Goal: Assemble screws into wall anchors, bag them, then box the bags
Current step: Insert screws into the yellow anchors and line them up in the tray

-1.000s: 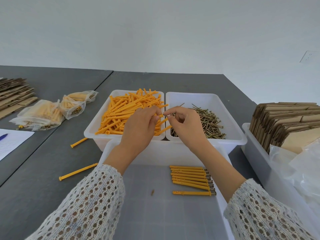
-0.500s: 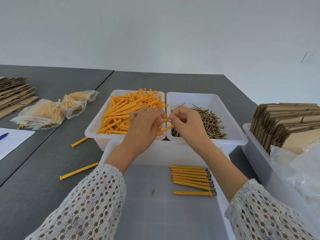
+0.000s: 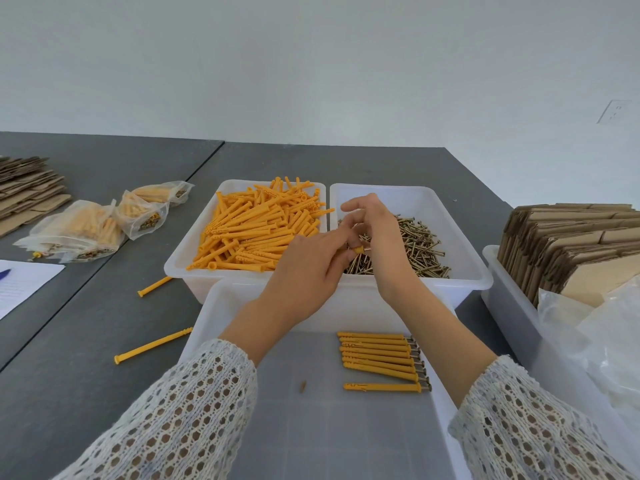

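Note:
My left hand (image 3: 304, 271) grips an orange wall anchor (image 3: 358, 250) whose end pokes out past its fingers, over the near edge of the screw bin (image 3: 464, 258). My right hand (image 3: 377, 233) meets it there, fingers curled at the anchor's tip; whether it pinches a screw is hidden. Brass screws (image 3: 419, 244) fill that bin. The left bin (image 3: 180, 258) holds a heap of orange anchors (image 3: 256, 226). Several assembled anchors (image 3: 377, 355) lie in a row in the near white tray (image 3: 207, 320).
Two loose anchors (image 3: 154, 286) (image 3: 152, 346) lie on the grey table. Filled bags (image 3: 86, 230) sit at the left, beside flat cardboard (image 3: 24, 188) and a paper sheet (image 3: 20, 289). A bin of folded boxes (image 3: 571, 244) and plastic bags (image 3: 595, 327) stand at the right.
Both hands have shifted right, from over the divide between the bins to over the screw bin. The left hand still grips its anchor.

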`<state>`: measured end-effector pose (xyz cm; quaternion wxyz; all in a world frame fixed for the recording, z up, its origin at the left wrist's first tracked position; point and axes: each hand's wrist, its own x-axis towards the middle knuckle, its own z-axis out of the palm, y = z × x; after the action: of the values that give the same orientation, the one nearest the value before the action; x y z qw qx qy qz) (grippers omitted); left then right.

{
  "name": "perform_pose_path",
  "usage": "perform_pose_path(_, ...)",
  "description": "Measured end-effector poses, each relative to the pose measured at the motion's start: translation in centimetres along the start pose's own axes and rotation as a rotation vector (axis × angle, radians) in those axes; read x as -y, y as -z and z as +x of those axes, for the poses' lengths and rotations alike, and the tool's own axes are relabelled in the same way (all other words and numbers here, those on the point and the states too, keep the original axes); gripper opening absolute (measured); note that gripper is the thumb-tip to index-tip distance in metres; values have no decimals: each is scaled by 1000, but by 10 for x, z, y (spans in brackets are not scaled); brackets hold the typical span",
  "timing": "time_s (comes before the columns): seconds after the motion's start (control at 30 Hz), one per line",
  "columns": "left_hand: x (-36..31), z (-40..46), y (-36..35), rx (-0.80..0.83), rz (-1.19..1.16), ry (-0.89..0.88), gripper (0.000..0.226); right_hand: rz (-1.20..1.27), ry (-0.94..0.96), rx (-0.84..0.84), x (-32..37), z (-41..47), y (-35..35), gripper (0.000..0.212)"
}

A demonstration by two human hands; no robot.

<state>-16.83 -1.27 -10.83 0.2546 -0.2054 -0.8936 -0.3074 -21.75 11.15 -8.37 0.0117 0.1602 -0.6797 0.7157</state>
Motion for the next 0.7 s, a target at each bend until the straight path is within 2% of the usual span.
perform_pose_path(0.1, -3, 0, -1, -19, -102, 50, 6, 132, -55, 40, 2, -1, 1, 50)
perform_pose_path(0.17, -6, 0, 0, -24, -199, 92, 7, 169, -83, -6, 1, 1, 5, 57)
perform_pose_path(0.23, -11, 1, 3, 42, -296, 133, 6, 169, -142, -95, 0, 5, 9, 59)
perform_pose_path(0.37, -25, -3, 7, 430, -538, 309, 3, 187, -211, -248, -2, 11, 18, 53)
perform_pose_path(0.43, -33, -6, 7, 619, -575, 361, 7, 205, -237, -281, -3, 12, 22, 50)
perform_pose_path(0.6, -50, -13, -3, 849, -424, 363, 13, 261, -302, -311, -4, 15, 28, 44)
perform_pose_path(0.7, -62, -22, -18, 900, -113, 173, 13, 240, -320, -317, -6, 16, 29, 42)
